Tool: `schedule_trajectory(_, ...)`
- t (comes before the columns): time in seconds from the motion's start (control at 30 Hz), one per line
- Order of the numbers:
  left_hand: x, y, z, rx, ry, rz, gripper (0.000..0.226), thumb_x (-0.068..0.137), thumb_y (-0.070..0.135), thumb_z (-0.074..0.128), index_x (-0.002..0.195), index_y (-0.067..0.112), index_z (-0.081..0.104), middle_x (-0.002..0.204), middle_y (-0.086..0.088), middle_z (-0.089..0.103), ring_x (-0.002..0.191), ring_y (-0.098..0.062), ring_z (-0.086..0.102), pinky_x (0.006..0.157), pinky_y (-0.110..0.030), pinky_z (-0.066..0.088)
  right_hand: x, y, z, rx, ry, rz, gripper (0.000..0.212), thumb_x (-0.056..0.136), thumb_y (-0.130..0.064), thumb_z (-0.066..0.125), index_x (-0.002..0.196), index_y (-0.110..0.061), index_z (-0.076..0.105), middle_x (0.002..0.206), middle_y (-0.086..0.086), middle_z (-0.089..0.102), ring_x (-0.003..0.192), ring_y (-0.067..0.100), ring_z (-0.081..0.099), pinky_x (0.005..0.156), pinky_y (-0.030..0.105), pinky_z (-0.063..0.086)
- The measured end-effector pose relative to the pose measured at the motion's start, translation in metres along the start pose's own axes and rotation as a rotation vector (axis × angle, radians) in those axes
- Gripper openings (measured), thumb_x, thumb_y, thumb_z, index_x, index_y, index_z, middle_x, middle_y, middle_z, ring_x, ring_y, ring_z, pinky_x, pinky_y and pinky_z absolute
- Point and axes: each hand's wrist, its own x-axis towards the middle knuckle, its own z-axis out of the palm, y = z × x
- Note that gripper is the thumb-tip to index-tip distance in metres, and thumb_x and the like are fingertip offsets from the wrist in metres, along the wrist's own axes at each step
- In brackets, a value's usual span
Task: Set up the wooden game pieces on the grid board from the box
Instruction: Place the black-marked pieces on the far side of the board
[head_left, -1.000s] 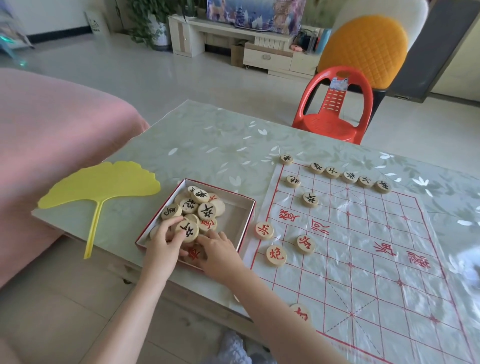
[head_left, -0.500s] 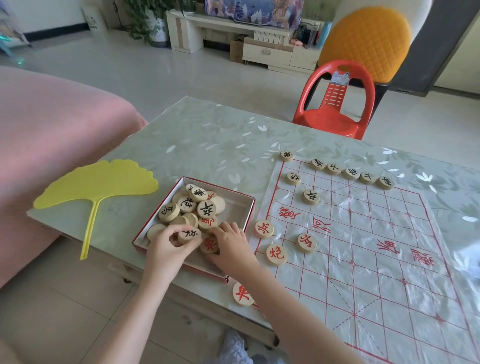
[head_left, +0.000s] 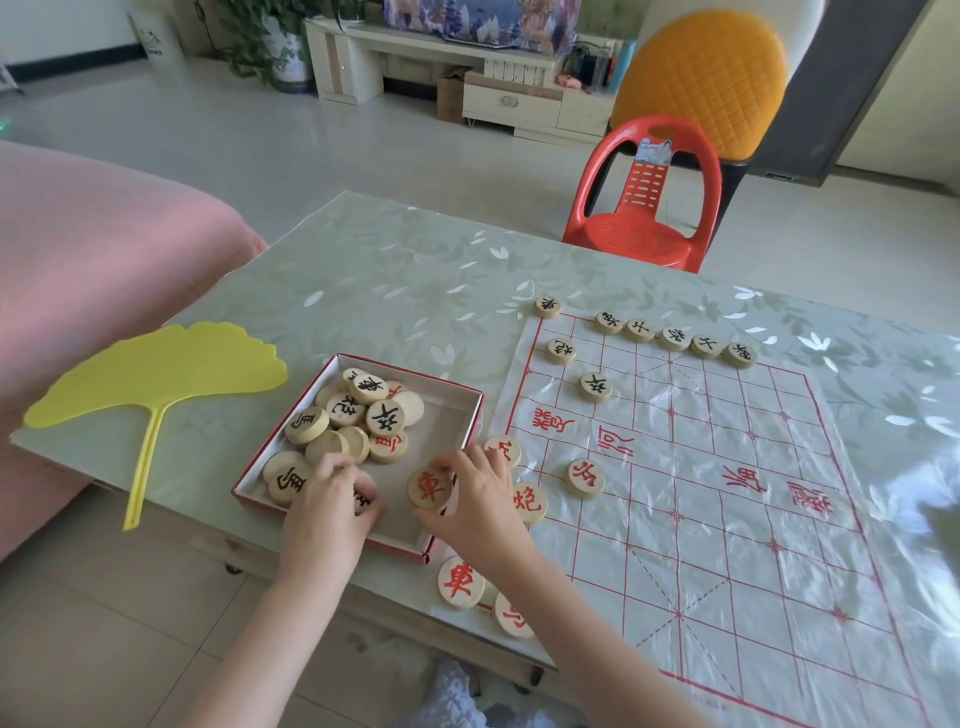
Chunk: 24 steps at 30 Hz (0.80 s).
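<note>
A shallow red-edged box (head_left: 457, 410) on the table holds several round wooden pieces (head_left: 363, 410) with black or red characters. To its right lies the plastic grid board (head_left: 727, 519) with red lines. My right hand (head_left: 478, 499) pinches a red-character piece (head_left: 428, 487) over the box's near right corner. My left hand (head_left: 327, 499) is inside the box, fingers curled over a black-character piece (head_left: 363, 501). Black pieces line the board's far edge (head_left: 675, 338). Red pieces (head_left: 584, 477) sit on the board's near left part.
A yellow leaf-shaped fan (head_left: 156, 379) lies left of the box, near the table edge. A red plastic chair (head_left: 644, 208) stands beyond the table. A pink sofa (head_left: 93, 270) is at the left. Another red piece (head_left: 460, 582) sits at the near table edge.
My right hand has lifted a red piece out of the pile toward the box's right side. My left hand has shifted to the box's near edge.
</note>
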Motion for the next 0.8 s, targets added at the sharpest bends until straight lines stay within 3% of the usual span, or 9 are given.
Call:
schedule_trajectory(0.23, 0.000, 0.000, -0.001, 0.046, -0.008, 0.015, 0.031, 0.070, 0.011, 0.076, 0.094, 0.017, 0.058, 0.107, 0.002, 0.052, 0.087, -0.021, 0.055, 0.064, -0.027, 0.035, -0.007, 0.002, 0.000, 0.089, -0.003, 0.035, 0.050, 0.078, -0.038, 0.065, 0.123, -0.020, 0.049, 0.114, -0.003, 0.047, 0.111, 0.017, 0.031, 0.100, 0.028, 0.029)
schedule_trajectory(0.47, 0.004, 0.012, -0.003, 0.048, -0.003, 0.009, 0.048, 0.069, 0.009, 0.074, 0.112, 0.019, 0.056, 0.113, -0.003, 0.060, 0.100, -0.027, 0.058, 0.072, -0.034, 0.045, -0.016, 0.014, -0.013, 0.198, 0.068, 0.048, 0.049, 0.074, -0.039, 0.070, 0.117, -0.024, 0.053, 0.113, -0.006, 0.050, 0.109, 0.012, 0.033, 0.093, 0.023, 0.031)
schedule_trajectory(0.6, 0.006, 0.056, 0.005, -0.052, 0.063, 0.145, 0.049, 0.067, 0.014, 0.079, 0.112, 0.016, 0.060, 0.111, -0.002, 0.065, 0.106, -0.024, 0.056, 0.086, -0.032, 0.044, -0.022, 0.032, -0.030, 0.210, 0.127, 0.082, 0.047, 0.073, -0.034, 0.072, 0.114, -0.022, 0.054, 0.105, -0.010, 0.047, 0.102, 0.014, 0.035, 0.089, 0.023, 0.033)
schedule_trajectory(0.8, 0.015, 0.141, 0.039, -0.257, -0.054, 0.239, 0.042, 0.068, 0.017, 0.077, 0.108, 0.019, 0.063, 0.103, 0.001, 0.065, 0.102, -0.021, 0.055, 0.082, -0.022, 0.039, -0.052, 0.089, -0.072, 0.237, 0.214, 0.209, 0.045, 0.072, -0.027, 0.074, 0.112, -0.024, 0.053, 0.106, -0.010, 0.049, 0.102, 0.013, 0.041, 0.086, 0.021, 0.038)
